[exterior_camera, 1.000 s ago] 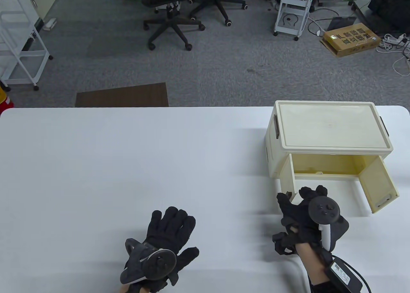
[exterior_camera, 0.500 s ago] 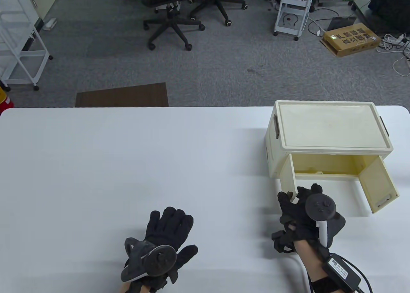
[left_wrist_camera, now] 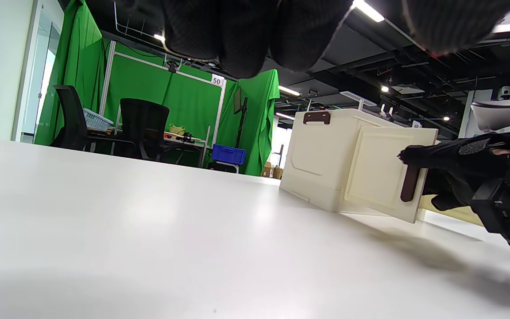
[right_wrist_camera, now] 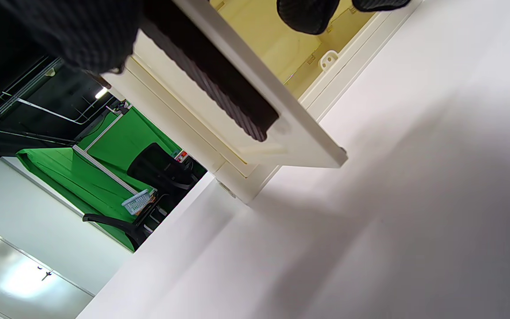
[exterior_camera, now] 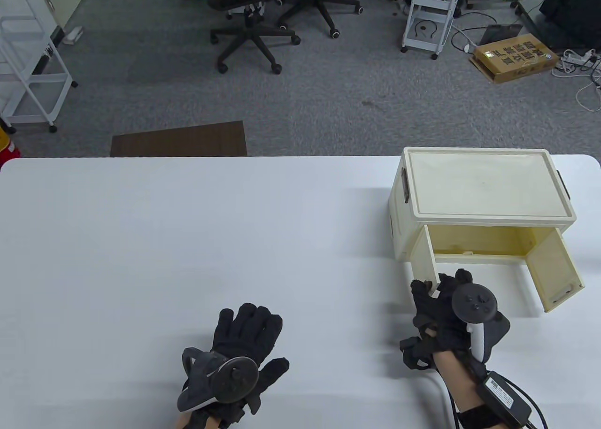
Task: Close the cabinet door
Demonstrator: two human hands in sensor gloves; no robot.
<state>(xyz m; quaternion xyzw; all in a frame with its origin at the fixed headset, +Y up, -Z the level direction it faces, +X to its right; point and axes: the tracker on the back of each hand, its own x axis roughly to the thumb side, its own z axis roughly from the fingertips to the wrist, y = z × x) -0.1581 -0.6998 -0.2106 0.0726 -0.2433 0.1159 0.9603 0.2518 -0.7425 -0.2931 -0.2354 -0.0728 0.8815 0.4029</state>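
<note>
A cream cabinet point(exterior_camera: 488, 189) stands on the right of the white table point(exterior_camera: 188, 241) with both front doors swung open toward me. My right hand point(exterior_camera: 436, 287) grips the free edge of the left door point(exterior_camera: 422, 255), thumb outside by its brown handle point(left_wrist_camera: 410, 184), fingers inside. The right wrist view shows the door point(right_wrist_camera: 281, 146) and handle point(right_wrist_camera: 210, 71) close up, with the thumb point(right_wrist_camera: 82, 35) on it. The right door point(exterior_camera: 556, 269) stands open, untouched. My left hand point(exterior_camera: 246, 335) rests flat on the table, holding nothing.
The cabinet has brown latches on its sides point(exterior_camera: 405, 185). A small catch point(right_wrist_camera: 328, 57) sits on the cabinet's inner floor edge. Beyond the table's far edge are office chairs point(exterior_camera: 249, 20), a white cart point(exterior_camera: 429, 16) and a cardboard box point(exterior_camera: 516, 56) on the floor.
My right hand has shifted slightly right, and the left door's free edge has swung a little inward with it. My left hand has hardly moved.
</note>
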